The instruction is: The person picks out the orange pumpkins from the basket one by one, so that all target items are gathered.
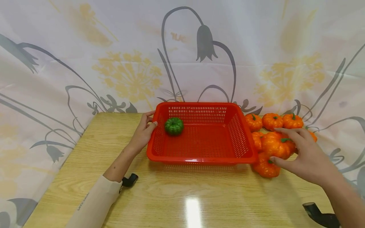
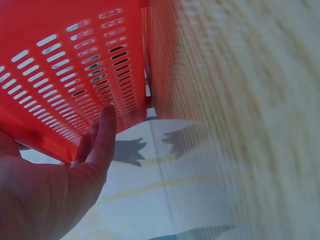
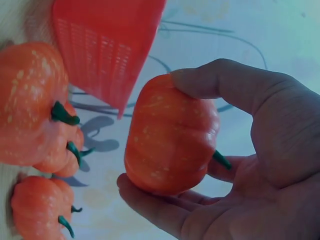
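My left hand (image 1: 142, 134) grips the left rim of a red plastic basket (image 1: 196, 160). In the left wrist view, fingers of that hand lie along the slotted outer wall of the basket (image 2: 30, 45). One small green pumpkin (image 1: 174, 126) sits inside at the left. Right of the basket, my right hand (image 1: 309, 158) holds an orange pumpkin (image 1: 276, 145) with a green stem. The right wrist view shows this orange pumpkin (image 3: 170, 140) between thumb and fingers, its stem towards the palm. Several other orange pumpkins (image 1: 266, 166) lie around and beneath it in the head view.
The basket and pumpkins stand on a light wooden table (image 1: 159, 196). Behind hangs a pale curtain (image 1: 128, 28) with grey and yellow flower prints. Two black objects show near the forearms, a smaller one (image 1: 129, 180) at left and a larger one (image 1: 319, 215) at right.
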### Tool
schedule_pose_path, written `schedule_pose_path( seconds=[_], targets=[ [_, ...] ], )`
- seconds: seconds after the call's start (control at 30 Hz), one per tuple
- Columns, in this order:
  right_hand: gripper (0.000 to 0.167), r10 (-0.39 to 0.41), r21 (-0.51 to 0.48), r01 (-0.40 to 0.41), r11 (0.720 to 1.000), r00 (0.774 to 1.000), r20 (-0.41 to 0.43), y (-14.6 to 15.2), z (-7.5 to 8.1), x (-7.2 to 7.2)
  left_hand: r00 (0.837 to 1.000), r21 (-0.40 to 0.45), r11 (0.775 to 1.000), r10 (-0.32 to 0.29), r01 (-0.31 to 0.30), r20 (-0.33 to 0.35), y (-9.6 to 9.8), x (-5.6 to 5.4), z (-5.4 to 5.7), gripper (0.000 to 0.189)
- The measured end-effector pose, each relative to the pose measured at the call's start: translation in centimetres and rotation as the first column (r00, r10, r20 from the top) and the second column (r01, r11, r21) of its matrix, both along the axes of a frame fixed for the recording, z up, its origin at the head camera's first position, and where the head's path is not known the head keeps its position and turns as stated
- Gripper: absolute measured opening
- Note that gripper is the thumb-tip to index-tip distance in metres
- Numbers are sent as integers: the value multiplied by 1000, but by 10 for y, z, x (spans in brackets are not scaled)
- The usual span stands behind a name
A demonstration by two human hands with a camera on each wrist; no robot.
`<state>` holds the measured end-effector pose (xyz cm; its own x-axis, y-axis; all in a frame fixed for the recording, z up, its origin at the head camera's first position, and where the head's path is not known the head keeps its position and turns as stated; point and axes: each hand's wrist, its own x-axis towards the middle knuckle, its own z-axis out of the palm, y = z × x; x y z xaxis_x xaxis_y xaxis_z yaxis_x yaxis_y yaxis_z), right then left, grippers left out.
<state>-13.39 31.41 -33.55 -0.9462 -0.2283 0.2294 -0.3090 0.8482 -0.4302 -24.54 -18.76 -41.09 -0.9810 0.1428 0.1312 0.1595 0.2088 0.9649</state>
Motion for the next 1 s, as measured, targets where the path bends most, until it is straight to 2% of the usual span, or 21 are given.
schedule_pose_path(
  seconds=[0.13,0.23,0.37,0.53,0.73,1.0],
  targets=[
    [89,-31,27,30,999,999,35,7,2,-3,1000,2,1000,1,-1,3,0,1,0,51],
    [89,-41,66,39,997,999,29,13,3,-4,1000,2,1000,4,-4,1,0,0,0,51],
    [88,-32,136,30,990,999,8,21,2,-6,1000,0,1000,6,-6,-1,0,0,1,51],
    [87,-34,202,27,979,999,33,30,-1,-8,1000,1,1000,7,-7,-2,0,1,2,51],
    [86,-60,254,23,967,989,138,41,-1,-11,1000,3,1000,10,-10,-5,0,-1,2,51],
    [83,-122,302,28,953,948,295,51,-1,-15,1000,6,1000,2,-2,-10,0,-1,2,51]
  ],
)
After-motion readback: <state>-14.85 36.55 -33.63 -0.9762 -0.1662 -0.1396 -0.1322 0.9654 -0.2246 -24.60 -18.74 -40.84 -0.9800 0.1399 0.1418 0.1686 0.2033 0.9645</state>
